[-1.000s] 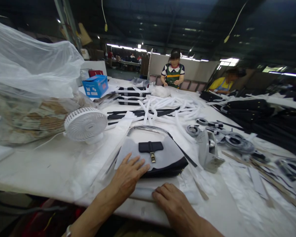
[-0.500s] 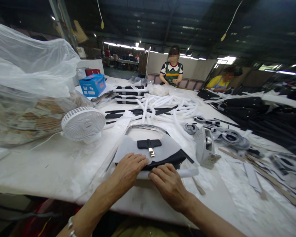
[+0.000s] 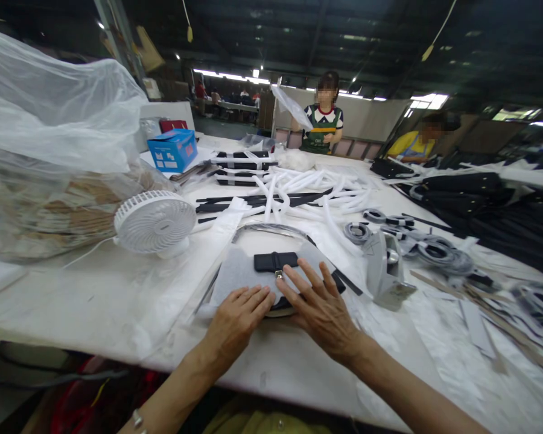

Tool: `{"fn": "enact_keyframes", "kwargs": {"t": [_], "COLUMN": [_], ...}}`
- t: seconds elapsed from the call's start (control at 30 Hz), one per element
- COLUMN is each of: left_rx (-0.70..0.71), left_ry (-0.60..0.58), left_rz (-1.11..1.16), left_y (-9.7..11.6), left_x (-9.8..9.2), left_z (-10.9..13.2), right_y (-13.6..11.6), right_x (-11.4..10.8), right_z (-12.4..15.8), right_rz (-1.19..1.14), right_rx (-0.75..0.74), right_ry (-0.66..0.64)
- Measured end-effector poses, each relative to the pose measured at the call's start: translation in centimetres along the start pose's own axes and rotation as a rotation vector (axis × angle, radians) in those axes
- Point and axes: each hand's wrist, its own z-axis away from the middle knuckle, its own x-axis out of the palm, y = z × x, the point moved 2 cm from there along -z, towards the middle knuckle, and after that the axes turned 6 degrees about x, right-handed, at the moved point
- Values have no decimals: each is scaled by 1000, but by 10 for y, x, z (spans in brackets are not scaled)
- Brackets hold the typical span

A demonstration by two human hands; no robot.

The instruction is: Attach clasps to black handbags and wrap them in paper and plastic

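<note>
A handbag (image 3: 239, 272) lies flat on the white table in front of me, its front covered by a pale grey sheet. A black strap tab (image 3: 276, 261) with a small metal clasp (image 3: 279, 274) shows at its centre, and the handle (image 3: 276, 228) arches away from me. My left hand (image 3: 242, 313) rests on the bag's near edge, fingers stretched out side by side. With fingers spread, my right hand (image 3: 319, 301) lies over the bag's right front beside the clasp, hiding part of the black edge.
To the left stand a white fan (image 3: 156, 223), a large plastic bag of brown pieces (image 3: 63, 205) and a blue box (image 3: 172, 149). White foam strips (image 3: 317, 181) lie beyond. A tape dispenser (image 3: 384, 271) and wrapped strap coils (image 3: 438, 250) are at right. Two people work across the table.
My right hand has gone from curled at the near edge to spread over the bag's front. The pale sheet now covers more of the front. A person opposite has lifted a clear plastic sheet.
</note>
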Motion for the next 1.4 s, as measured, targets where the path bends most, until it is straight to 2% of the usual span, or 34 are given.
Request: {"fn": "enact_keyframes", "kwargs": {"t": [0.13, 0.23, 0.3, 0.37, 0.47, 0.53, 0.63, 0.7, 0.77, 0.97, 1.03, 1.13, 1.23, 1.4], "left_rx": [-19, -64, -139, -216, -256, -225, -139, -95, -79, -25, 5, 41, 50, 34], "left_ry": [27, 44, 14, -75, -223, -224, -114, -67, -78, -243, -288, -316, -304, -259], "left_rz": [-13, -18, -23, -44, -122, -183, -256, -312, -382, -522, -478, -352, -299, -256], "left_y": [1, 2, 3, 6, 13, 18, 28, 35, 41, 44, 39, 31, 23, 5], "left_x": [-3, -5, -6, -8, -7, -3, 5, 13, 20, 29, 27, 18, 7, -14], "left_z": [0, -3, -8, -16, -27, -28, -22, -16, -13, -24, -28, -32, -35, -45], "right_y": [16, 23, 26, 29, 32, 32, 29, 26, 24, 19, 15, 7, 3, 7], "right_x": [-11, -11, -6, 3, 22, 34, 45, 46, 46, 50, 51, 48, 42, 30], "right_z": [-4, -4, -1, 6, 25, 37, 49, 51, 51, 51, 51, 50, 44, 25], "right_rz": [35, 44, 25, -37, -122, -133, -129, -127, -124, -98, -93, -78, -70, -11], "right_rx": [-49, -75, -99, -116, -93, -47, 8, 22, 24, 68, 90, 125, 142, 99], "right_ry": [-239, -319, -339, -301, -97, 30, 95, 116, 137, 170, 160, 79, 12, 17]}}
